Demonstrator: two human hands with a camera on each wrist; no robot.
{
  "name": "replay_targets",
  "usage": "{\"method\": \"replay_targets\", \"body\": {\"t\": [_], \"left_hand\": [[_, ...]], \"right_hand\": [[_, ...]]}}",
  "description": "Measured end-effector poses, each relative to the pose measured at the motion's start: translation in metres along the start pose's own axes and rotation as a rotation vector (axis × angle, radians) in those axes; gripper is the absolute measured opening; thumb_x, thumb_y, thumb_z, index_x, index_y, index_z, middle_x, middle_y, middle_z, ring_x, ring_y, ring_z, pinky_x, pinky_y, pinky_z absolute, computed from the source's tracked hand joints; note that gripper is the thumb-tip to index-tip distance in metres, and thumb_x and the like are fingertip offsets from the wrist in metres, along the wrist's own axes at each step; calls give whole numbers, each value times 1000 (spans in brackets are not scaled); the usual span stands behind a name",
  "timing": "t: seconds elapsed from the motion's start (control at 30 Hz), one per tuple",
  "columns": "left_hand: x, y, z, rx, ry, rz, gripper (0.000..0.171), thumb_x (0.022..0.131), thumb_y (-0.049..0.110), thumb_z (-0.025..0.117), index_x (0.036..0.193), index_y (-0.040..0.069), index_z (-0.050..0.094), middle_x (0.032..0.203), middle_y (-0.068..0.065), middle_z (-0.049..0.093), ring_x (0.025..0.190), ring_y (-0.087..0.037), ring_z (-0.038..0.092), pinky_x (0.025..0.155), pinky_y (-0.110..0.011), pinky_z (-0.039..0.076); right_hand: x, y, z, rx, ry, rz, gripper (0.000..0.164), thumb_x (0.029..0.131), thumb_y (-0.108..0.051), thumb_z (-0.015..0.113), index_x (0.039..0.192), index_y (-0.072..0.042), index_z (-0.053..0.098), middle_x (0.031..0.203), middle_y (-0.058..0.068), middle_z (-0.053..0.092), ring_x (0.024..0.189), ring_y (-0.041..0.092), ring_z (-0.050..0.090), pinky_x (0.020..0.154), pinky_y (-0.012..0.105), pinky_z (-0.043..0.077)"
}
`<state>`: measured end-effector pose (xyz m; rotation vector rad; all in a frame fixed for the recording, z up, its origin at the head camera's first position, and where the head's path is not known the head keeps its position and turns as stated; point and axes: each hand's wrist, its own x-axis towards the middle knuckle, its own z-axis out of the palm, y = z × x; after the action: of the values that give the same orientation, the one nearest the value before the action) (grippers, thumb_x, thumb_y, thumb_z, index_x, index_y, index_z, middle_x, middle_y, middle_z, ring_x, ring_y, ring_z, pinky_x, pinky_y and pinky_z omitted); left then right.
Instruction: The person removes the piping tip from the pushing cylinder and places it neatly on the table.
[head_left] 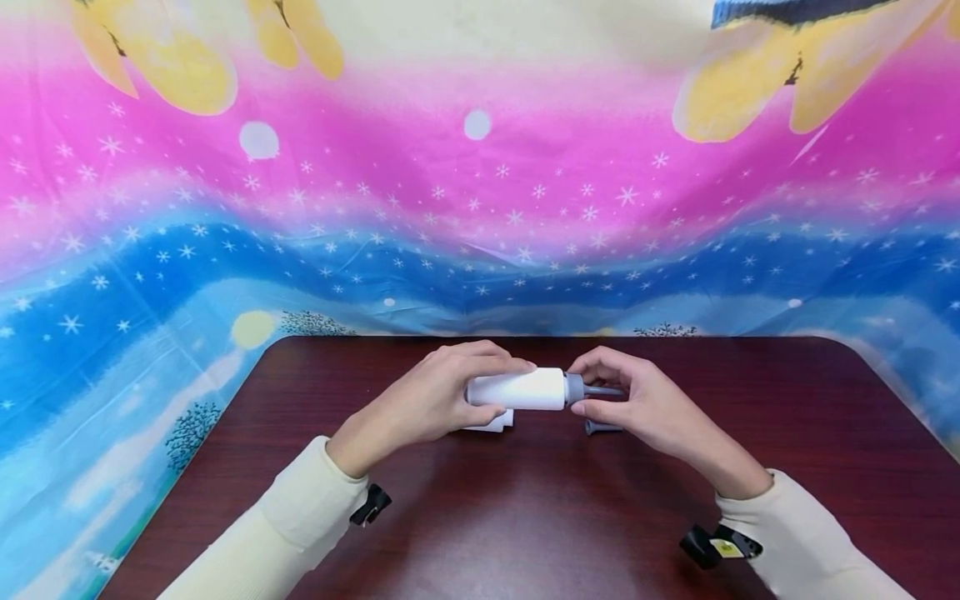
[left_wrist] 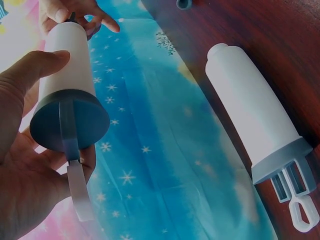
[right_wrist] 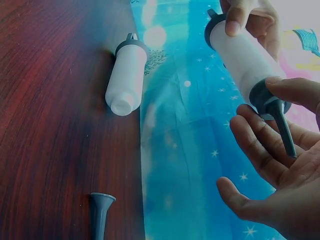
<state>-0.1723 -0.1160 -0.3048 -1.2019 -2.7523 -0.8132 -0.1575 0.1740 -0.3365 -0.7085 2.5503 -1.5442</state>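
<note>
My left hand grips a white syringe-like cylinder above the table, holding it roughly level. In the left wrist view its near end has a grey flange with a strap-like handle. A grey tapered nozzle sits at the other end. My right hand pinches the nozzle's wide collar between thumb and fingers, its narrow tip pointing toward the palm. A second white cylinder with a grey flange and loop handle lies on the table beneath. Another grey nozzle is on the tabletop, partly hidden by my right hand in the head view.
The dark red-brown table has rounded far corners. A patterned cloth in pink and blue hangs right behind its far edge and along both sides. Small black cameras are strapped at both wrists.
</note>
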Motion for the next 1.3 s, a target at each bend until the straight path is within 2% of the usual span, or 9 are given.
{"method": "replay_targets", "body": {"t": [0.4,0.63,0.97,1.3], "left_hand": [[-1,-1,2,-6,-14,-14,53,90,16,84,139,26,69,131,4,69,110,-14,67,89,-32,57],[-2,-1,3,-11,-10,0,52,90,16,84,139,25,69,130,4,70,109,-14,67,89,-32,56],[-3,-1,4,9,-9,8,51,91,16,83,139,26,69,129,4,70,108,-15,67,88,-32,55],[-4,-3,5,-24,-1,-11,52,90,14,83,139,25,69,128,5,69,107,-13,67,88,-32,56]], "right_hand": [[1,4,3,-8,34,6,22,98,-18,75,118,-14,68,110,7,72,99,16,72,81,29,60],[0,2,4,-1,54,8,19,98,-18,75,115,-13,69,113,8,70,99,17,71,77,30,61],[-1,1,4,48,-20,55,28,97,-16,75,121,-6,64,109,12,72,96,18,70,75,31,61],[-2,3,4,1,17,27,34,93,-16,80,123,-7,65,113,10,70,102,23,69,79,29,61]]}}
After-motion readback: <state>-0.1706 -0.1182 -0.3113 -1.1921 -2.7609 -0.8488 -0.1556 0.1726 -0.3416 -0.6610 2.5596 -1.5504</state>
